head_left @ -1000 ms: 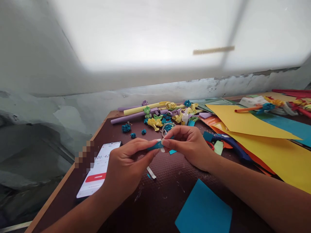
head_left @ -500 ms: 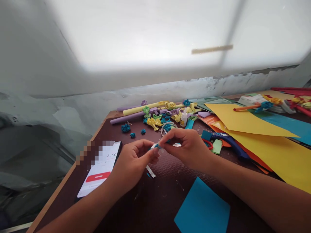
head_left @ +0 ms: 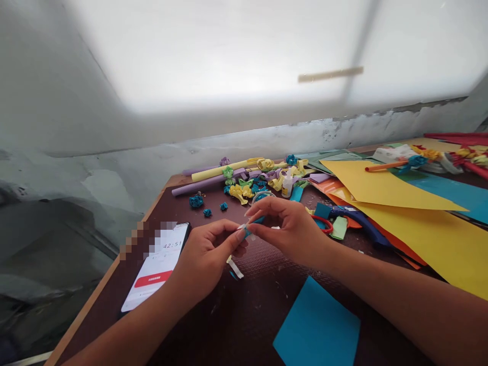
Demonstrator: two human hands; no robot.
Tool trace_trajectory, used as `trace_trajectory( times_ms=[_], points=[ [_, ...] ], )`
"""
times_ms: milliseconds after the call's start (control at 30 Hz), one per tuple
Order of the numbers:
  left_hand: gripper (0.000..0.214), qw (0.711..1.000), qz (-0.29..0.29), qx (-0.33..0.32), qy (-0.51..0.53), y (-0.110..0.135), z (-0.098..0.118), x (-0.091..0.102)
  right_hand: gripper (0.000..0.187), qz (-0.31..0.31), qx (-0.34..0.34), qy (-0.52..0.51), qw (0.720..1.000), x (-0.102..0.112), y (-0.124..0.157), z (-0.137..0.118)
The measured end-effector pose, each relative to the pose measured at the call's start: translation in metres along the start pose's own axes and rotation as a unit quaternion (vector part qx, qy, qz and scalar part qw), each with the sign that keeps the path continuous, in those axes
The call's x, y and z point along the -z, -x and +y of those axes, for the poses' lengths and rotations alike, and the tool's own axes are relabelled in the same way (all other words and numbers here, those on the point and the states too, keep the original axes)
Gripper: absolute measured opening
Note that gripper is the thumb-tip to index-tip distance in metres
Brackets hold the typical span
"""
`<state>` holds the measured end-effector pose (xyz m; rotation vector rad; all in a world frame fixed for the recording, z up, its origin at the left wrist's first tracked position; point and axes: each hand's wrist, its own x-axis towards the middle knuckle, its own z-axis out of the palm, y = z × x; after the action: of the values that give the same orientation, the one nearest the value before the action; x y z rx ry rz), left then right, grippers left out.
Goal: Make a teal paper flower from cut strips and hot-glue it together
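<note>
Over the middle of the dark table, my left hand pinches a small blue-and-white paper strip between thumb and forefinger. My right hand meets it from the other side, its thumb and fingertips closed on the same piece. Fingers cover most of the strip, so its full shape is hidden. Just below the hands lies a narrow white paper scrap. A blue paper sheet rests nearer to me. Beyond my hands are small blue paper flowers and a clear roll of tape, partly covered by my right hand.
A phone lies at the left edge. Rolled paper tubes, curled paper strips and a white glue bottle stand at the back. To the right are red-handled scissors, a dark blue tool and stacked yellow sheets.
My right hand's fingers have shifted slightly, with the forefinger lifted and more arched over the blue-and-white paper strip. Both hands stay together, and the view has moved a little.
</note>
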<state>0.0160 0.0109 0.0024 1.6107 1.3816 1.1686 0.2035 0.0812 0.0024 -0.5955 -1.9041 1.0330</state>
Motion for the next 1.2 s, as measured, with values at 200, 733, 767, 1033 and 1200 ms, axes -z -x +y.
trace_trajectory(
  times_ms=[200,733,767,1033,1200],
  points=[
    [0.028,1.0,0.01,-0.002,-0.021,0.0,0.0,0.0,0.017,0.005,-0.005,-0.007,1.0,0.0,0.0,0.001],
    [0.024,0.997,0.075,-0.017,0.015,0.0,0.007,-0.001,0.025,-0.04,-0.135,-0.098,0.985,-0.004,0.001,0.001],
    [0.024,0.997,0.072,-0.014,0.017,0.0,0.007,-0.001,0.022,-0.038,-0.123,-0.084,0.988,-0.003,0.0,0.002],
    [0.021,0.999,-0.031,-0.025,0.036,-0.001,0.001,0.005,0.011,-0.003,0.062,0.095,0.994,0.012,-0.006,0.008],
    [0.026,0.992,-0.115,-0.037,-0.028,0.002,0.002,0.008,0.011,0.016,0.161,0.137,0.977,0.023,-0.007,0.003]
  ],
)
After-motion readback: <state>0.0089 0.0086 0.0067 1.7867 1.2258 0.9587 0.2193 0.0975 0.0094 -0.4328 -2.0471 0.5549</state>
